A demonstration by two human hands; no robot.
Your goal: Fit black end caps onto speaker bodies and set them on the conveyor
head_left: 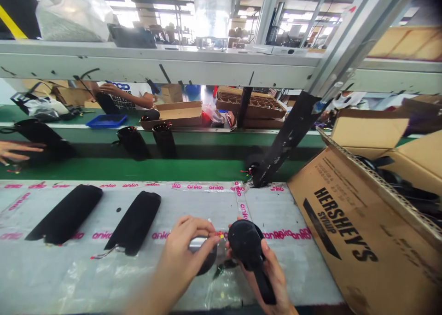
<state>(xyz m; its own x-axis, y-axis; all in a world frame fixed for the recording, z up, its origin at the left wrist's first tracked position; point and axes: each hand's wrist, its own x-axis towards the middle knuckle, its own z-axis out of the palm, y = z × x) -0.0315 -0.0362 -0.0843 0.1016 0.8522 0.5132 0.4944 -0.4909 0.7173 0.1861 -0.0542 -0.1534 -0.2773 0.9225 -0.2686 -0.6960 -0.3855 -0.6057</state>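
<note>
Along a factory table (41, 278) under printed plastic film, black padded sleeves (65, 213) lie toward the left edge. Near the front edge, the left hand (183, 255) pinches a silver-rimmed round part (198, 243); the right hand (267, 273) wraps a black paddle-shaped casing (247, 243), apparently held close for fitting. A cardboard carton (345, 223) sits at the right edge.

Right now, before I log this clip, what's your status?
Left hand on silver-capped round part. Right hand holding black round-headed handled unit. Hershey's Syrup carton at bench's right.
</note>
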